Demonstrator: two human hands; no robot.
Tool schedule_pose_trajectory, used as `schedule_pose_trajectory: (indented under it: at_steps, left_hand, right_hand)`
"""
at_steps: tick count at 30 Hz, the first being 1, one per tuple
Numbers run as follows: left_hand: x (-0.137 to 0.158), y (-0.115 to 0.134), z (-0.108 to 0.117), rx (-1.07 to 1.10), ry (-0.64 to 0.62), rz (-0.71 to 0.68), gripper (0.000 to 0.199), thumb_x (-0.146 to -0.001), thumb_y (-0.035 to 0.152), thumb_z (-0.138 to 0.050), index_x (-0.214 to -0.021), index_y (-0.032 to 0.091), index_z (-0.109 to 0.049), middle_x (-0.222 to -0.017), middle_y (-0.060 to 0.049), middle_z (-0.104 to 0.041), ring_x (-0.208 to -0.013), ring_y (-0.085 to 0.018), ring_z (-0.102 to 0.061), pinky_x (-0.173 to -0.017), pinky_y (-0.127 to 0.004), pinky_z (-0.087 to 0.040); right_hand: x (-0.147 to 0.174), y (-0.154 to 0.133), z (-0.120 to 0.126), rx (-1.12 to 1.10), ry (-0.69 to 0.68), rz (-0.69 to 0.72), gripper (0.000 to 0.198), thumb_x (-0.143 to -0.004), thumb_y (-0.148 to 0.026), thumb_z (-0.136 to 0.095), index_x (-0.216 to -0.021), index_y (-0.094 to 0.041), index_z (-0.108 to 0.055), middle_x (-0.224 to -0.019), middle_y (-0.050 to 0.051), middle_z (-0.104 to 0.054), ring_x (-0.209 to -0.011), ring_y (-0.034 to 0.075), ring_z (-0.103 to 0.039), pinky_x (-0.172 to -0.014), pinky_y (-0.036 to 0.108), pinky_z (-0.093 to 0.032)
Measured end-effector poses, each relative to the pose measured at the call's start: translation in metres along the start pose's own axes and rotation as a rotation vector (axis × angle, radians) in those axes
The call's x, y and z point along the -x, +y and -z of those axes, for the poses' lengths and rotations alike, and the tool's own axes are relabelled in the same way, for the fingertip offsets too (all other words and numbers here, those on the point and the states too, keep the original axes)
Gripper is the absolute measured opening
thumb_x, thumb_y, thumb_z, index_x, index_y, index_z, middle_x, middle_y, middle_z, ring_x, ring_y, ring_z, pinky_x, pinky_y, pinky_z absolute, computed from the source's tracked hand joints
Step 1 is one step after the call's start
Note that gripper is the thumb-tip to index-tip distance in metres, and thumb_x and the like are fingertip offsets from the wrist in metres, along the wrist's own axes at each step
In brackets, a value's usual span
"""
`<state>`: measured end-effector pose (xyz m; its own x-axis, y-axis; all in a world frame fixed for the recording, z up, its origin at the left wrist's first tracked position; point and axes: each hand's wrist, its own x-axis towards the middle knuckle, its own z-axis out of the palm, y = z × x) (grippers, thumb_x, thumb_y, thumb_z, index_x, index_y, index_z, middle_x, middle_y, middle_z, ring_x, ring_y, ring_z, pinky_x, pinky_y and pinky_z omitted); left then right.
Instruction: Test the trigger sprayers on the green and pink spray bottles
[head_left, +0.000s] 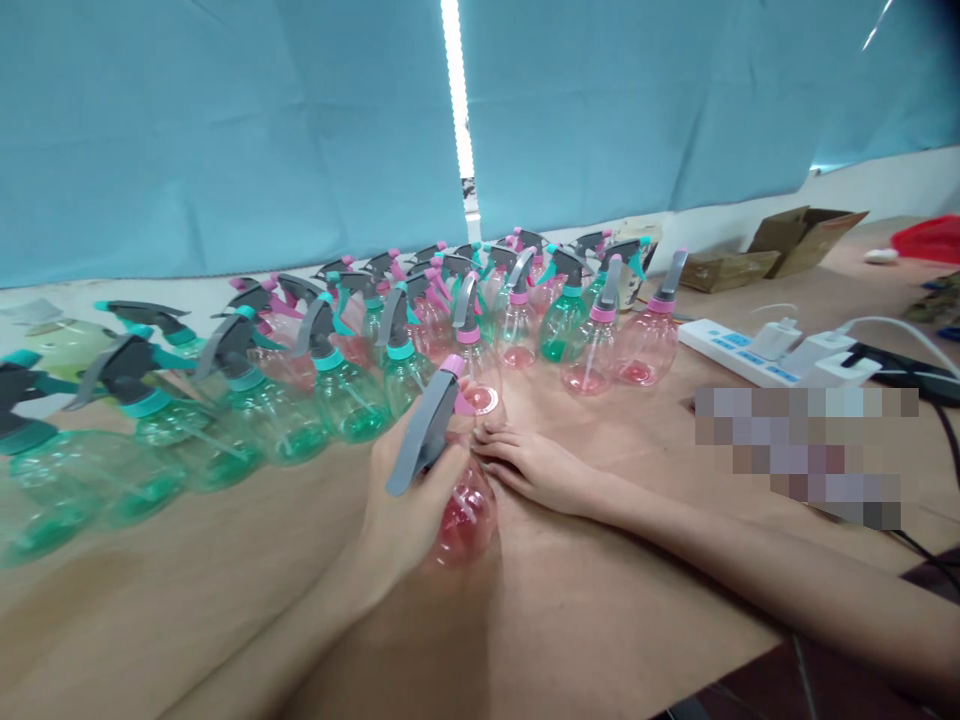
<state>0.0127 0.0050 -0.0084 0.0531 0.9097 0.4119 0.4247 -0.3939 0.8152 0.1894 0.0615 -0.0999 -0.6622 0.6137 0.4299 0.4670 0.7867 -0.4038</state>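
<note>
Just below the middle of the frame, your left hand [405, 490] is wrapped around a pink spray bottle [465, 515], tilted, its grey trigger head pointing lower left. Your right hand [529, 462] lies flat beside it, fingertips touching near the neck. Keep the grip firm on the body, clear of the bottles [360, 395] crowding the worktop [600, 600] behind.
</note>
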Motion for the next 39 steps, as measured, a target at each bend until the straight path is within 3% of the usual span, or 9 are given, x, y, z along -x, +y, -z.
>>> schedule_pose_trajectory:
  at_steps: [21,31,39]
  left_hand:
    - [-0.002,0.007,-0.004,-0.100,0.028,-0.023,0.004,-0.074,0.022,-0.058,-0.073,0.023,-0.054,-0.060,0.004,-0.054,-0.054,-0.015,-0.052,-0.054,-0.030,-0.044]
    - [-0.004,0.005,-0.004,-0.119,0.011,-0.008,0.013,-0.069,0.017,-0.055,-0.081,0.023,-0.055,-0.059,0.006,-0.048,-0.054,-0.014,-0.048,-0.055,-0.029,-0.041]
    - [-0.004,0.015,-0.001,-0.086,-0.030,-0.044,0.012,-0.069,0.017,-0.051,-0.077,0.025,-0.046,-0.060,0.006,-0.041,-0.051,-0.013,-0.040,-0.051,-0.027,-0.038]
  right_hand:
    - [0.000,-0.002,0.001,0.020,-0.006,-0.011,0.026,-0.098,-0.022,-0.048,-0.118,-0.015,-0.064,-0.127,0.012,-0.065,-0.124,0.023,-0.057,-0.109,0.043,-0.043]
    - [0.000,0.000,0.000,0.021,0.015,-0.004,0.026,-0.098,-0.023,-0.049,-0.118,-0.015,-0.065,-0.125,0.013,-0.066,-0.123,0.024,-0.058,-0.108,0.045,-0.044]
    - [0.000,-0.001,0.000,0.032,0.011,-0.002,0.026,-0.098,-0.021,-0.049,-0.117,-0.012,-0.065,-0.125,0.014,-0.066,-0.122,0.025,-0.058,-0.108,0.043,-0.044]
